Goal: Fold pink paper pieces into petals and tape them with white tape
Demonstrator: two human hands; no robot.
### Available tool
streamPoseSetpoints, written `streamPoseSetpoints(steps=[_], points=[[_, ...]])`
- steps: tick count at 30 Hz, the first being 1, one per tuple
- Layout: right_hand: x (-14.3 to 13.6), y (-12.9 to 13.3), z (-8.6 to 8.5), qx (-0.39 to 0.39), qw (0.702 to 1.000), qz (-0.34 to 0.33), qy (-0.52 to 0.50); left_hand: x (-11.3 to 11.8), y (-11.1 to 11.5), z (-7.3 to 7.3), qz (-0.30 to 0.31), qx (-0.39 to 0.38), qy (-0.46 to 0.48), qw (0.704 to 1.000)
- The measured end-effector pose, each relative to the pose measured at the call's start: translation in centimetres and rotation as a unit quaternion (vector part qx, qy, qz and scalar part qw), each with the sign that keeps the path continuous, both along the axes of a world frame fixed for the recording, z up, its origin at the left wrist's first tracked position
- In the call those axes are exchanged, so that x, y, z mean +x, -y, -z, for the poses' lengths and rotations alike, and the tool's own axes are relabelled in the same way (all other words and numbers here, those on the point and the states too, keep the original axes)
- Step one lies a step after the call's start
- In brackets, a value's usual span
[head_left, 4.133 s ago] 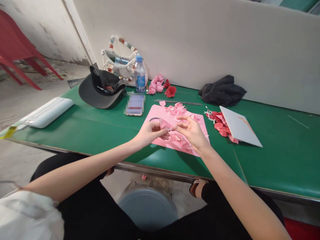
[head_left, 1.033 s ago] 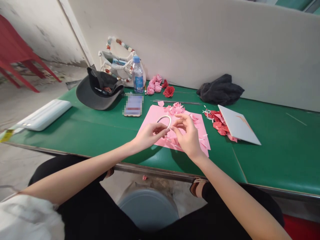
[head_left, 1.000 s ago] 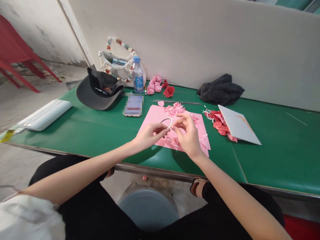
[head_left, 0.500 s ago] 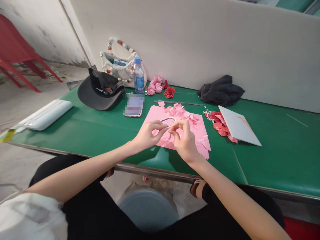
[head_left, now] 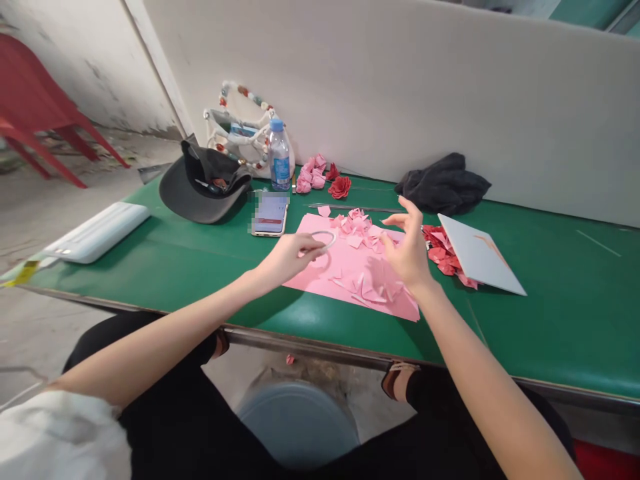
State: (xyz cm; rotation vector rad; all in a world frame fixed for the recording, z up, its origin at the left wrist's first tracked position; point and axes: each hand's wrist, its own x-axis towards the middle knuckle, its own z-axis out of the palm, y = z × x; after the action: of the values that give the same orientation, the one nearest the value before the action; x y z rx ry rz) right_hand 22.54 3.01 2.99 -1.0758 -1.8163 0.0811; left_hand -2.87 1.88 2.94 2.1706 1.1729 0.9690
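Observation:
My left hand (head_left: 286,261) pinches a thin, pale ring, apparently a narrow roll of tape (head_left: 327,234), above the left part of the pink paper sheets (head_left: 320,279). Over the right side of those sheets, my right hand (head_left: 411,252) is raised with its fingers spread and nothing visible in them. Pink paper petals (head_left: 356,230) lie in a loose pile along the far side of the sheets. Nearer to me are folded pink pieces with pale strips (head_left: 367,290).
Behind the sheets sit pink paper flowers (head_left: 311,173), a red paper rose (head_left: 340,187) and thin wires (head_left: 350,208). To the left are a phone (head_left: 270,213), a bottle (head_left: 279,157) and a cap (head_left: 200,193). A white board (head_left: 480,253) leans over red petals (head_left: 443,257); black cloth (head_left: 445,183) lies behind.
My right hand has let go near the ring, moved right and up, and spread its fingers. My left hand has shifted slightly left with the tape.

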Motion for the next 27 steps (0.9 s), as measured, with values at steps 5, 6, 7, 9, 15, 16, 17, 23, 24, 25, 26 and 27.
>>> streamPoseSetpoints(steps=[5, 6, 7, 9, 15, 16, 17, 23, 24, 25, 26, 27], points=[[5.4, -3.5, 3.1, -0.089, 0.986, 0.063, 0.128, 0.9, 1.1, 1.5, 0.106, -0.016, -0.110, 0.988], [5.8, -3.7, 3.6, -0.104, 0.982, 0.066, 0.142, 0.9, 1.2, 1.6, 0.109, -0.021, -0.114, 0.987], [6.0, -3.8, 4.0, -0.116, 0.979, 0.068, 0.155, 0.9, 1.3, 1.5, 0.105, -0.023, -0.115, 0.988], [6.1, -3.8, 4.5, -0.133, 0.973, 0.069, 0.173, 0.9, 1.5, 1.3, 0.091, -0.020, -0.114, 0.989], [5.1, -3.3, 3.4, -0.127, 0.967, 0.091, 0.201, 1.0, 1.7, 0.9, 0.087, -0.010, -0.113, 0.990], [4.6, -3.0, 2.8, -0.116, 0.970, 0.093, 0.192, 1.0, 1.7, 0.9, 0.087, -0.016, -0.101, 0.991], [4.1, -2.6, 2.0, -0.104, 0.976, 0.086, 0.172, 1.1, 1.7, 0.9, 0.087, -0.026, -0.082, 0.992], [-2.6, 2.5, -2.0, -0.049, 0.998, -0.021, -0.040, 2.4, 2.7, 1.6, 0.106, -0.223, 0.149, 0.958], [-3.8, 3.4, -2.1, -0.049, 0.997, -0.044, -0.046, 2.7, 2.9, 1.8, 0.123, -0.261, 0.202, 0.936], [-4.8, 4.2, -2.0, -0.048, 0.996, -0.063, -0.050, 3.0, 3.2, 1.9, 0.134, -0.289, 0.246, 0.915], [-5.6, 4.8, -1.8, -0.048, 0.994, -0.075, -0.056, 3.2, 3.5, 2.0, 0.143, -0.307, 0.282, 0.898], [-6.2, 5.3, -1.5, -0.053, 0.993, -0.083, -0.062, 3.5, 3.7, 2.1, 0.145, -0.317, 0.310, 0.885]])
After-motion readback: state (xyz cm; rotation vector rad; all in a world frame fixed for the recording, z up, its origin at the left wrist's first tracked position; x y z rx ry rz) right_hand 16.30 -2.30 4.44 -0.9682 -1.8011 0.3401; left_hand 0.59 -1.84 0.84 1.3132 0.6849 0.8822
